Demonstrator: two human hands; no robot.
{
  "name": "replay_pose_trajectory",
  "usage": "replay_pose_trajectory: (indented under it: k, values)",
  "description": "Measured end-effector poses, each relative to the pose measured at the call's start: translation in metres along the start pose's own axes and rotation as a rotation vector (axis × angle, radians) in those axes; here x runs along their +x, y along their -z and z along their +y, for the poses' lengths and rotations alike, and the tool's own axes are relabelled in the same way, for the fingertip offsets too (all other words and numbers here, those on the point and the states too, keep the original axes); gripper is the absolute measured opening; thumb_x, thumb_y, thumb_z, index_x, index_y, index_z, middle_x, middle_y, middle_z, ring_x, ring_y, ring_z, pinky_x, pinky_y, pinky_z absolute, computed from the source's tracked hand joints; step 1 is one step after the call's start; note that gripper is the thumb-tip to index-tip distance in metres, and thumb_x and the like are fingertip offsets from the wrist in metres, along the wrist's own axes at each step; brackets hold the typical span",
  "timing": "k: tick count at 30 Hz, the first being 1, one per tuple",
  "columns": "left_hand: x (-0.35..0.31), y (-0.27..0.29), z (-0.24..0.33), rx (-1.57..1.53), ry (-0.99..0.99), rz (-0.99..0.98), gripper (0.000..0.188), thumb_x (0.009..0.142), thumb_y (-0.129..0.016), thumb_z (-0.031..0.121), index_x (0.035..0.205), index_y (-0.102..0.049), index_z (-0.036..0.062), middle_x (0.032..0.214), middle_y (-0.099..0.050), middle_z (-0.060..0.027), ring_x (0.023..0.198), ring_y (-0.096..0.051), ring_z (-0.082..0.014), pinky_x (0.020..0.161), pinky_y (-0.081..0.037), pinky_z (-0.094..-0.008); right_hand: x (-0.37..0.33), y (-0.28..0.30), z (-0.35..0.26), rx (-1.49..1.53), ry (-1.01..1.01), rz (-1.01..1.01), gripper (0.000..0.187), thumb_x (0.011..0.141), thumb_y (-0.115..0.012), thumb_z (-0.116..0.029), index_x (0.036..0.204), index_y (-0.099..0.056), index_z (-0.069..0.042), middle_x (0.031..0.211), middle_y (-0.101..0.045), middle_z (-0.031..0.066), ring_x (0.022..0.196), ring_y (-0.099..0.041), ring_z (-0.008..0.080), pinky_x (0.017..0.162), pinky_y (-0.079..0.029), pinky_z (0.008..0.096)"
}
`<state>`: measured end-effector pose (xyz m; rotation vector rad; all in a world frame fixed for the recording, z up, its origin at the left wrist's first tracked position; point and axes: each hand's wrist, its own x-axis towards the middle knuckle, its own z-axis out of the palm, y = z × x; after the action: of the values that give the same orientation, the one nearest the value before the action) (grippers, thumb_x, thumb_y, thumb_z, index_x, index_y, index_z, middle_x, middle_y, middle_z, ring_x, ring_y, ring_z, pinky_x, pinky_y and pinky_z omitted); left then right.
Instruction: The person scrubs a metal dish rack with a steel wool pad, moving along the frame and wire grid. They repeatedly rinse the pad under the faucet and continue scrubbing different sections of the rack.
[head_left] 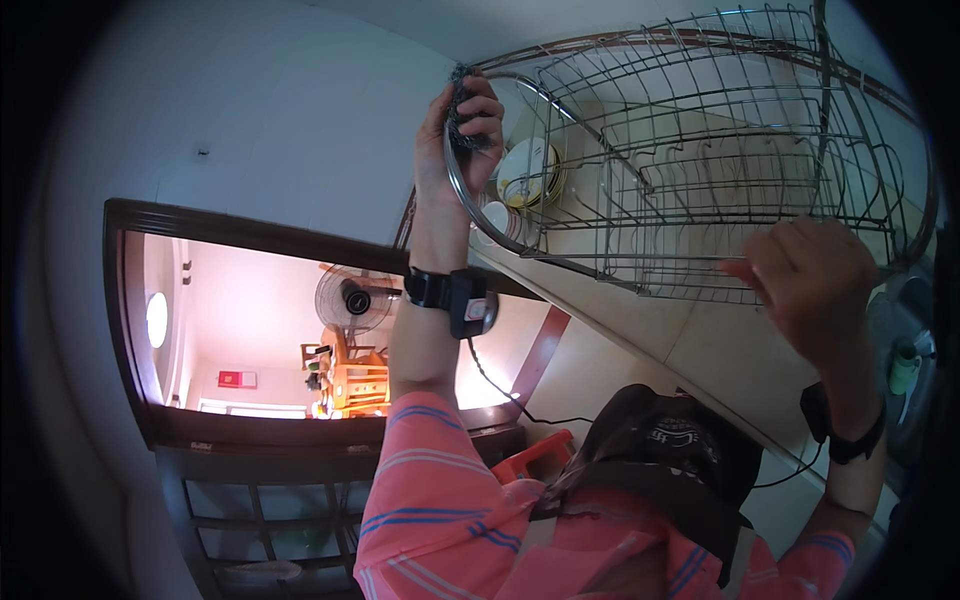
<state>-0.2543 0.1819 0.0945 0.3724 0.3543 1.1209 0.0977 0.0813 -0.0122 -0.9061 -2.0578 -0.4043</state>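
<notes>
At 12 o'clock, our left hand (pixel 438 142): fingers wrapped round a dark steel wool scourer (pixel 463 115), squeezing it at the bent chrome tube of the wire dish rack (pixel 690 222). Rack spans 12 to 3 o'clock, seemingly tilted. Right hand (pixel 815 275) at 3 o'clock, fingers curled by the near lower rail; whether they close round a wire, we cannot tell.

Looks to us like scouring the tube. Best done with the wool folded right round the metal and drawn along the bend in short, even strokes; pressing on one face alone would likely miss the underside. Such an open frame may rock under each stroke, so we want the right hand braced firmly on it.

Plates (pixel 530 172) lie towards half past 12, near the rack's left end; a wide swing could knock them. Black cable (pixel 515 400) leaves the left wrist device (pixel 470 303) towards 6 o'clock; we should leave it slack, clear of wires.
</notes>
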Motion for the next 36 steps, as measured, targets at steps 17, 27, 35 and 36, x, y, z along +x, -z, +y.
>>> replay_pose_trajectory:
  k: [17, 27, 35, 36]
  values:
    - [-0.012, 0.011, 0.013, 0.376, 0.037, 0.192, 0.038, 0.106, -0.055, 0.042, 0.086, -0.050, 0.0101, 0.073, -0.041, 0.0004, 0.057, -0.037, -0.0093, 0.046, -0.030, -0.0241, -0.003, 0.010, 0.016, -0.051, 0.106, -0.122, 0.038, 0.081, -0.081, -0.036, 0.070, -0.055, -0.010, 0.060, -0.049, 0.0003, 0.054, -0.054, 0.0186, 0.051, -0.041, 0.0342]
    - [-0.081, -0.003, -0.040, 0.807, -0.323, 0.496, 0.031, 0.104, -0.059, 0.036, 0.089, -0.056, 0.0100, 0.075, -0.048, -0.0005, 0.057, -0.040, -0.0093, 0.047, -0.033, -0.0252, -0.011, 0.013, 0.030, 0.031, 0.123, -0.108, 0.041, 0.083, -0.078, -0.042, 0.069, -0.054, -0.011, 0.060, -0.049, 0.0007, 0.054, -0.053, 0.0184, 0.052, -0.040, 0.0333]
    - [-0.052, 0.000, -0.010, 0.623, -0.207, 0.417, 0.033, 0.106, -0.055, 0.035, 0.091, -0.054, 0.0054, 0.076, -0.046, -0.0007, 0.057, -0.039, -0.0082, 0.048, -0.030, -0.0251, -0.013, 0.003, 0.029, 0.016, 0.118, -0.045, 0.041, 0.085, -0.077, -0.043, 0.070, -0.054, -0.013, 0.059, -0.048, -0.0007, 0.053, -0.051, 0.0151, 0.052, -0.039, 0.0313]
    - [-0.062, 0.004, -0.016, 0.796, -0.319, 0.486, 0.033, 0.106, -0.054, 0.035, 0.090, -0.055, 0.0061, 0.074, -0.047, -0.0008, 0.056, -0.040, -0.0083, 0.048, -0.030, -0.0253, -0.013, 0.002, 0.029, 0.028, 0.108, -0.045, 0.041, 0.086, -0.077, -0.043, 0.070, -0.055, -0.013, 0.059, -0.048, -0.0006, 0.053, -0.051, 0.0151, 0.052, -0.039, 0.0315]
